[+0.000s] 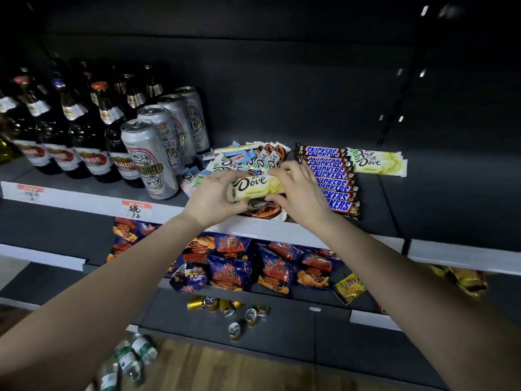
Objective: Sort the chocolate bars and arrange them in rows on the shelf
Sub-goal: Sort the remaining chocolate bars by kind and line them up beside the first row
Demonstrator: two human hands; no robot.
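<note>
Hands meet over the front of the shelf, both gripping one pale yellow chocolate bar between them. The left hand pinches its left end and the right hand curls over its right end, so the bar lies level just above a loose heap of bars. Its wrapper is cream and yellow with dark "Dove" lettering and small print underneath. The heap holds white, blue and brown Dove wrappers lying at mixed angles, one brown bar showing just under the hands. Just right of the right hand, a neat row of Snickers bars runs from back to front. Two more yellow bars lie side by side behind that row, touching its far end.
</note>
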